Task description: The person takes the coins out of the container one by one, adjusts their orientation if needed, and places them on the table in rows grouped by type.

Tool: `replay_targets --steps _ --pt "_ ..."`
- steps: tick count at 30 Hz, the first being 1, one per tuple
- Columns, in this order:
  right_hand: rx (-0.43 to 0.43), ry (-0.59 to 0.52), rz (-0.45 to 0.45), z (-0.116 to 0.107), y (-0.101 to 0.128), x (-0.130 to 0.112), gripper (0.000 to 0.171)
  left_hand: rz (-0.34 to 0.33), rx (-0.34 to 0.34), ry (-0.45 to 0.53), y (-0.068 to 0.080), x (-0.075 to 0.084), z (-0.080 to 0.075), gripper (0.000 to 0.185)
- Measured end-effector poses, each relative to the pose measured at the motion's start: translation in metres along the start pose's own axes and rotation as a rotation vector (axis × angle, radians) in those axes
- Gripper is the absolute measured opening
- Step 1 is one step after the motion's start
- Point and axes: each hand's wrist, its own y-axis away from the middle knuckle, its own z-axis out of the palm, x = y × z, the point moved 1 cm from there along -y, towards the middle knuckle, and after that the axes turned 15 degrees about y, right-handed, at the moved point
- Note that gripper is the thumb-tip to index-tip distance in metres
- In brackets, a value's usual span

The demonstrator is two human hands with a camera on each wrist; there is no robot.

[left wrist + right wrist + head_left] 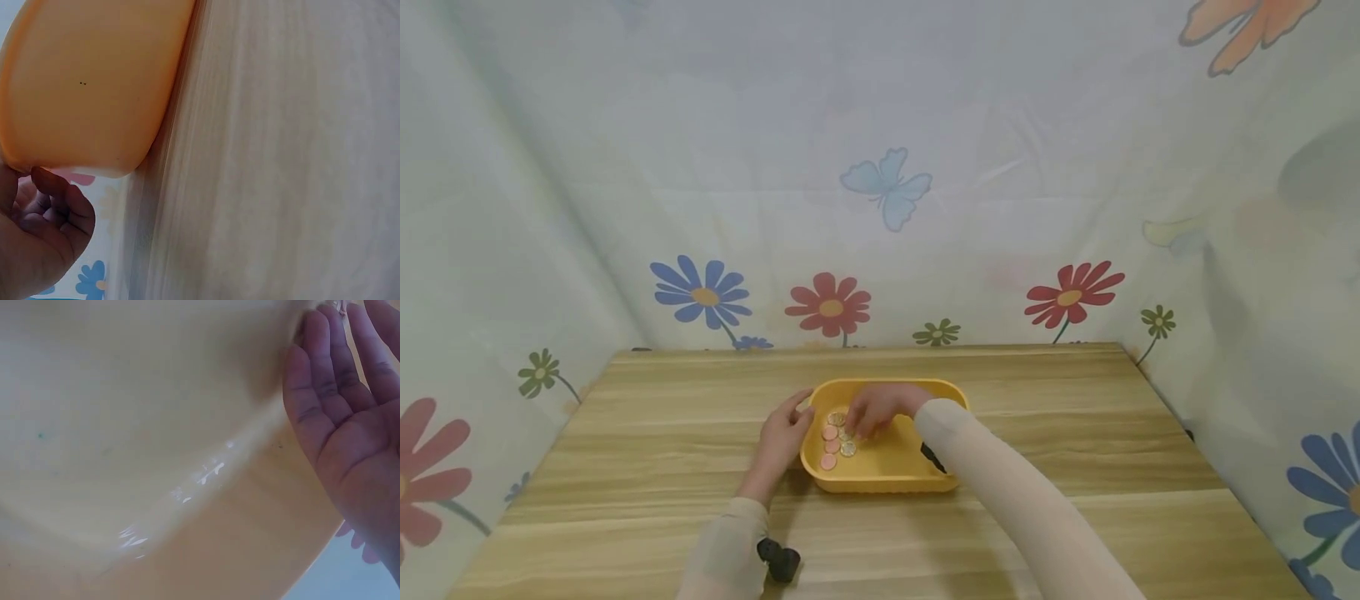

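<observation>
A yellow plastic tray (889, 482) with rounded corners stands on the wooden table. Several coin-like discs, pink (828, 461) and gold (847, 449), lie loose at its left end. My left hand (784, 435) grips the tray's left rim, thumb and bent fingers at the edge; the left wrist view shows the tray's outer wall (94, 94) above them. Inside the tray, my right hand (880, 408) reaches down with fingertips at the discs. Its fingers (322, 369) are slightly bent in the right wrist view, and their tips run close to the frame's top edge.
The table (685, 417) has a light wood grain. Behind it and on both sides hangs a pale curtain (737, 167) printed with flowers and butterflies. A black wrist device (780, 560) sits at the left sleeve.
</observation>
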Motion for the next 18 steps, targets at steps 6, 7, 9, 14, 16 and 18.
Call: replay_targets --steps 6,7,9,14,16,18 --pt "0.025 0.078 -0.026 0.008 -0.005 -0.004 0.023 -0.004 0.002 0.019 0.001 -0.003 0.000 0.045" --pt "0.030 0.089 -0.030 0.009 -0.005 -0.005 0.023 -0.004 0.003 0.025 0.001 -0.003 0.000 0.045" --pt "0.040 0.097 -0.036 0.012 -0.007 -0.006 0.022 -0.002 0.000 0.031 0.001 -0.003 0.000 0.045" --pt "0.066 0.095 -0.045 0.019 -0.010 -0.007 0.018 -0.001 0.003 0.028 0.000 -0.003 0.001 0.045" --pt "0.086 0.102 -0.048 0.021 -0.010 -0.008 0.016 -0.004 0.008 0.026 0.000 -0.004 0.001 0.045" --pt "0.105 0.104 -0.047 0.023 -0.010 -0.009 0.014 -0.003 0.008 0.029 0.000 -0.004 0.001 0.045"
